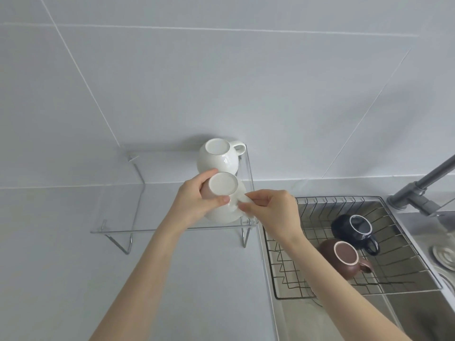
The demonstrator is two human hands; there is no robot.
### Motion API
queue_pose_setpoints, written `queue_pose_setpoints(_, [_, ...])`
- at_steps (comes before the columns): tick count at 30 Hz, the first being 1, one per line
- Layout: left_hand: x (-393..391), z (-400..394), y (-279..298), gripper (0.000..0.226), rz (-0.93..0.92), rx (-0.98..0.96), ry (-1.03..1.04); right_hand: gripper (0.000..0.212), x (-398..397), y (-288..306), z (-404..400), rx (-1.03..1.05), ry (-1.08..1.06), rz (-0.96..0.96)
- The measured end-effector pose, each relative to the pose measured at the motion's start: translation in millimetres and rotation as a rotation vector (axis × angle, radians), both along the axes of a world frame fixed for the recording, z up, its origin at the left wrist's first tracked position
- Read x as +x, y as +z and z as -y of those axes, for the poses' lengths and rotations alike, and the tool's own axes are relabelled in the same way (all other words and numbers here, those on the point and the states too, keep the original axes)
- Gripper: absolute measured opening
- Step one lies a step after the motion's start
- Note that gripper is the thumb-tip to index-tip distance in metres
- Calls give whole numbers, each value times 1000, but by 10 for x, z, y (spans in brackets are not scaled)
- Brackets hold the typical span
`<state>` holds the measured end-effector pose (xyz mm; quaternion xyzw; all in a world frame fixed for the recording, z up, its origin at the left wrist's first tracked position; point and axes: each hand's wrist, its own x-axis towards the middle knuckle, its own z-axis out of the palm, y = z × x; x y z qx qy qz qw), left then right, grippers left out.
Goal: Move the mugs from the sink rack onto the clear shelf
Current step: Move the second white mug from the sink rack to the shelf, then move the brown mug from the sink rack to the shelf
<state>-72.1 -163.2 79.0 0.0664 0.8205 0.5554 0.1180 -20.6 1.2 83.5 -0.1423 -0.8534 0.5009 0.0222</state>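
An upside-down white mug (222, 184) is held over the right end of the clear shelf (157, 231). My left hand (197, 198) wraps its body, and my right hand (273, 210) pinches its handle. I cannot tell whether it touches the shelf. Behind it a second white mug (219, 156) stands upside down on the shelf, handle to the right. In the wire sink rack (290, 271) a dark blue mug (354, 230) and a brown mug (342, 258) rest upside down.
The shelf stands on thin metal legs (123, 244) on a white counter (61, 267) against a tiled wall. A grey faucet (418, 190) reaches over the steel sink (418, 313) at the right.
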Motion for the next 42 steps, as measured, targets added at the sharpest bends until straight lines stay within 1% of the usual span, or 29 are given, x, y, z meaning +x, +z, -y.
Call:
queue_pose_setpoints(5, [9, 13, -26, 75, 2, 12, -7, 18, -16, -25, -12, 45, 21, 5])
queue_pose_setpoints(7, [12, 2, 4, 72, -2, -35, -31, 18, -23, -11, -30, 38, 65, 16])
queue_pose_setpoints(8, [16, -22, 27, 68, -26, -89, -46, 19, -28, 7, -57, 19, 98, 22])
queue_pose_setpoints(9, [28, -63, 62, 63, -79, -172, -47, 20, -33, 33, -99, -5, 125, 24])
queue_pose_setpoints(11, [98, -213, 138, 61, -294, -346, -7, 22, -33, 96, -259, -38, 116, -3])
queue_pose_setpoints(12, [167, -334, 173, 60, -399, -355, 16, 21, -21, 114, -394, -47, 85, -27])
queue_pose_setpoints(14, [343, -609, 205, 54, -531, -239, 13, 18, 27, 95, -741, -69, -3, -69])
queue_pose_setpoints(16, [512, -944, 116, 47, -554, -123, -75, 17, 136, -7, -1160, -39, -106, -63])
queue_pose_setpoints(18, [638, -1253, -93, 43, -467, -89, -201, 19, 285, -187, -1556, 43, -183, -2])
queue_pose_setpoints(20, [731, -1600, -380, 45, -291, -131, -335, 20, 482, -431, -1943, 111, -253, 97])
queue_pose_setpoints(22, [799, -1891, -720, 49, -110, -186, -429, 23, 670, -703, -2245, 159, -264, 237])
queue_pose_setpoints(25, [877, -2235, -1155, 56, 63, -255, -485, 27, 870, -1057, -2539, 177, -251, 408])
queue_pose_setpoints(27, [894, -2385, -1353, 62, 128, -287, -499, 29, 934, -1231, -2620, 181, -198, 468])
queue_pose_setpoints(30, [871, -2592, -1572, 75, 198, -314, -519, 28, 929, -1436, -2695, 252, -94, 501])
queue_pose_setpoints(33, [826, -2743, -1730, 86, 219, -288, -485, 24, 888, -1564, -2738, 292, -59, 479])
queue_pose_setpoints(37, [805, -2833, -1825, 85, 205, -222, -415, 17, 858, -1635, -2766, 262, -77, 433])
queue_pose_setpoints(40, [810, -2826, -1857, 86, 176, -197, -379, 10, 867, -1656, -2772, 264, -129, 399])
queue_pose_setpoints(42, [824, -2800, -1830, 86, 182, -172, -361, 11, 871, -1622, -2770, 241, -147, 343])
